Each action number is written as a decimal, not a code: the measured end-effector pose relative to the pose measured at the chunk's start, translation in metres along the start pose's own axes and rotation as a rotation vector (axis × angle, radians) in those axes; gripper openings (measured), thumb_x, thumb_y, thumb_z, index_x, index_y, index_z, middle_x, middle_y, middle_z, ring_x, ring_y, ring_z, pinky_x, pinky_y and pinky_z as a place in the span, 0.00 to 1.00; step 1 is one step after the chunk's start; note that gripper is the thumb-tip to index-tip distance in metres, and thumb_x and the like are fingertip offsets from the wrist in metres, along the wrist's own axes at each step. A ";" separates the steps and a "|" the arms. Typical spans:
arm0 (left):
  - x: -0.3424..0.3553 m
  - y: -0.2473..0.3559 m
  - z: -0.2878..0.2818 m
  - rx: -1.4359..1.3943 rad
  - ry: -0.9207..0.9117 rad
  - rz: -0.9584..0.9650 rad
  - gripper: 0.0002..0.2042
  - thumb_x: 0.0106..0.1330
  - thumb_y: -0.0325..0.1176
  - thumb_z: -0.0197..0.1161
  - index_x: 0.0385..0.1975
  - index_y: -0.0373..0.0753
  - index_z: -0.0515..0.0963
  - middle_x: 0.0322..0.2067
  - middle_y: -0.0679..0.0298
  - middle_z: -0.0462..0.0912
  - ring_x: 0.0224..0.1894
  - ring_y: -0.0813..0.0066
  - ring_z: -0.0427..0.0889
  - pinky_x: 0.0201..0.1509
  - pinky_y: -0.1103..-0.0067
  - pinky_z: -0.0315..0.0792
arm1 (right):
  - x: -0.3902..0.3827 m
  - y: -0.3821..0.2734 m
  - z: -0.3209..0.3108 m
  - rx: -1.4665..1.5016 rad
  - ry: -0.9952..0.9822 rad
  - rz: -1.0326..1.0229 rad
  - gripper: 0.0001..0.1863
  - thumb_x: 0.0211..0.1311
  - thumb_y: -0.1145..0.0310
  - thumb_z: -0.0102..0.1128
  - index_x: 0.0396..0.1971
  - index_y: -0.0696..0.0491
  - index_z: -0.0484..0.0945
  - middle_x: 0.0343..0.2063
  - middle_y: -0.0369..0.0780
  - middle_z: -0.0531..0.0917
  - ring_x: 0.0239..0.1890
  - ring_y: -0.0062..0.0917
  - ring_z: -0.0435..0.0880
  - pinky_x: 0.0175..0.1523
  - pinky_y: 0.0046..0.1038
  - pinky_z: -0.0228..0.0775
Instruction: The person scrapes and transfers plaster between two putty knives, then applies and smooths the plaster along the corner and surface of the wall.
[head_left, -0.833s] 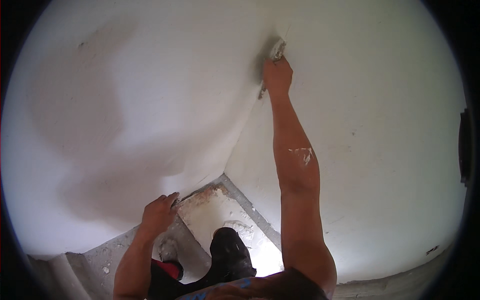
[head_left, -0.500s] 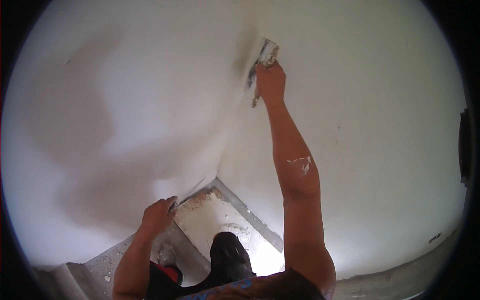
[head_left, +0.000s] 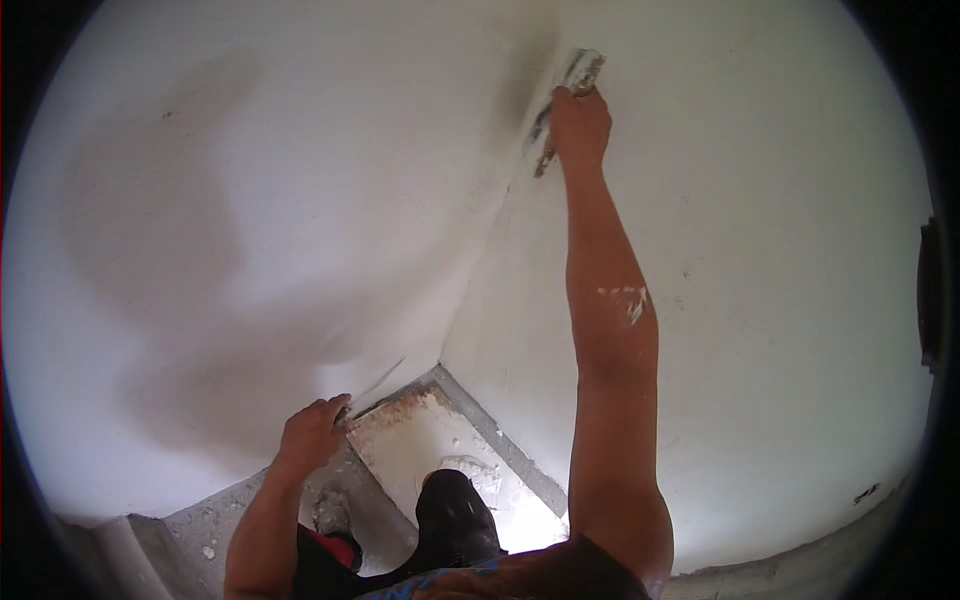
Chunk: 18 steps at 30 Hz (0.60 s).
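Observation:
High up on the walls' inside corner, my right hand (head_left: 583,122) is closed round the grip of a plastering trowel (head_left: 586,70). The trowel's long blade is crusted with dried plaster along one edge and lies tilted at the corner line; my fingers hide its handle. Low on the left, my left hand (head_left: 315,432) is wrapped round a dark handle by the left wall. From it a thin pale blade (head_left: 383,377), seen nearly edge-on, sticks out like a putty knife. White smears mark my right forearm.
A whitish board (head_left: 390,445) with lumps of white plaster (head_left: 470,465) lies on the grey floor in the corner. My dark-clad knee (head_left: 458,510) is over it. White crumbs dot the floor. The left wall (head_left: 330,150) and right wall (head_left: 770,300) meet ahead.
My right hand has moved the trowel upward and slightly right along the corner. The left hand stays in nearly the same place with its tool.

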<state>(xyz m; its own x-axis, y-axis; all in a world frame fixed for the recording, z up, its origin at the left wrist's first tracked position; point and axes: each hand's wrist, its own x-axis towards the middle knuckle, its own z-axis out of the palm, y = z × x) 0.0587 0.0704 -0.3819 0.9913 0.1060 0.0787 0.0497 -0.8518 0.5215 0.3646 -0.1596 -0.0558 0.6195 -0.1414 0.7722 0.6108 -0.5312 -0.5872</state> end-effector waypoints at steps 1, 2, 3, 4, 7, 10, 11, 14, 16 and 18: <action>0.000 0.001 0.001 -0.001 0.007 0.001 0.20 0.63 0.39 0.63 0.55 0.44 0.75 0.38 0.54 0.82 0.41 0.53 0.82 0.46 0.64 0.75 | 0.014 0.007 -0.002 0.003 0.002 -0.006 0.16 0.58 0.62 0.55 0.36 0.60 0.79 0.33 0.50 0.84 0.39 0.44 0.84 0.48 0.40 0.73; -0.001 0.002 0.002 0.002 0.010 0.017 0.20 0.63 0.39 0.63 0.55 0.44 0.75 0.38 0.54 0.82 0.41 0.54 0.82 0.46 0.64 0.75 | 0.030 0.014 -0.001 -0.057 -0.008 0.032 0.16 0.58 0.61 0.55 0.37 0.59 0.79 0.34 0.49 0.85 0.39 0.44 0.84 0.49 0.39 0.74; -0.003 0.002 0.004 0.006 0.011 0.023 0.20 0.63 0.39 0.62 0.55 0.44 0.75 0.38 0.54 0.82 0.41 0.54 0.82 0.47 0.64 0.75 | 0.030 0.008 0.002 -0.114 -0.027 0.073 0.17 0.58 0.61 0.55 0.38 0.58 0.79 0.34 0.48 0.85 0.39 0.43 0.84 0.49 0.39 0.74; -0.004 0.002 0.004 0.003 0.015 0.016 0.20 0.63 0.39 0.62 0.55 0.44 0.75 0.38 0.54 0.82 0.41 0.54 0.82 0.47 0.64 0.75 | 0.028 0.003 0.004 -0.109 -0.032 0.036 0.17 0.57 0.59 0.55 0.39 0.57 0.80 0.33 0.49 0.85 0.39 0.43 0.84 0.49 0.39 0.73; -0.001 0.003 0.002 -0.014 0.032 0.066 0.20 0.63 0.39 0.62 0.55 0.44 0.75 0.38 0.54 0.82 0.42 0.54 0.82 0.46 0.64 0.75 | 0.024 -0.011 0.018 -0.045 -0.030 -0.064 0.17 0.57 0.59 0.55 0.38 0.56 0.81 0.32 0.49 0.85 0.38 0.43 0.84 0.49 0.39 0.73; -0.002 -0.002 -0.005 -0.017 -0.021 -0.023 0.20 0.63 0.39 0.62 0.55 0.44 0.76 0.38 0.54 0.82 0.42 0.54 0.82 0.46 0.64 0.76 | -0.004 -0.058 0.006 -0.038 -0.209 -0.156 0.17 0.56 0.59 0.55 0.37 0.57 0.81 0.33 0.50 0.85 0.38 0.44 0.84 0.48 0.40 0.73; 0.000 -0.006 -0.002 -0.025 -0.012 -0.005 0.20 0.63 0.39 0.62 0.55 0.43 0.76 0.38 0.54 0.82 0.42 0.54 0.82 0.46 0.64 0.76 | -0.003 -0.063 0.003 -0.042 -0.210 -0.151 0.17 0.56 0.59 0.55 0.37 0.57 0.81 0.33 0.50 0.85 0.38 0.44 0.84 0.48 0.40 0.73; 0.001 -0.004 0.000 -0.043 -0.017 0.019 0.20 0.63 0.39 0.62 0.55 0.43 0.76 0.38 0.54 0.82 0.42 0.54 0.82 0.46 0.64 0.75 | 0.012 -0.063 -0.016 -0.105 -0.015 -0.344 0.17 0.56 0.59 0.55 0.37 0.57 0.81 0.34 0.50 0.85 0.39 0.45 0.84 0.47 0.41 0.73; 0.002 -0.004 0.003 -0.049 -0.035 0.025 0.20 0.63 0.39 0.62 0.55 0.43 0.76 0.38 0.54 0.82 0.41 0.53 0.82 0.46 0.63 0.75 | 0.036 -0.059 -0.025 0.112 0.047 -0.405 0.15 0.54 0.62 0.59 0.34 0.60 0.80 0.31 0.51 0.84 0.35 0.48 0.81 0.44 0.40 0.72; 0.001 -0.009 0.006 -0.027 -0.022 0.055 0.20 0.63 0.39 0.62 0.55 0.44 0.76 0.38 0.54 0.82 0.41 0.53 0.82 0.46 0.63 0.75 | 0.054 -0.051 -0.016 0.057 0.065 -0.459 0.17 0.57 0.67 0.57 0.45 0.61 0.77 0.39 0.54 0.83 0.44 0.48 0.81 0.51 0.38 0.72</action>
<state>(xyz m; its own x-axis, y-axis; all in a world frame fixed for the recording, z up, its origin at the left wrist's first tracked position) 0.0604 0.0749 -0.3911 0.9948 0.0478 0.0898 -0.0083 -0.8416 0.5400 0.3588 -0.1533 0.0198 0.2472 0.0443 0.9680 0.8419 -0.5043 -0.1919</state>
